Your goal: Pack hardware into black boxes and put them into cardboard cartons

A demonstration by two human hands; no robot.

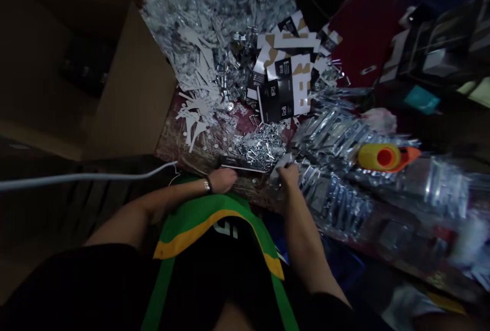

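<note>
The left hand (222, 180) lies over the near end of a black card strip (241, 163), its fingers curled toward it, though I cannot tell whether they clamp it. The right hand (288, 175) is just beside it, with its fingers bunched at a small pale piece (282, 165), and I cannot tell if that is a firm hold either. The left forearm (172, 198) and right forearm (302, 229) reach forward and inward, bringing the hands close together at the near edge of the surface (172, 142). The strip looks light and fairly stiff but could bend if pressed, so its long edges seem the best place to hold. Loose silver metal clips (260, 146) lie just past it, thin and probably slippery, easiest to pinch singly. Farther on are printed cards (285, 88), white paper scraps (199, 101) and a cardboard box (133, 86); to the right lie plastic bags (333, 137) of metal parts and a yellow and orange plastic object (386, 157)
</note>
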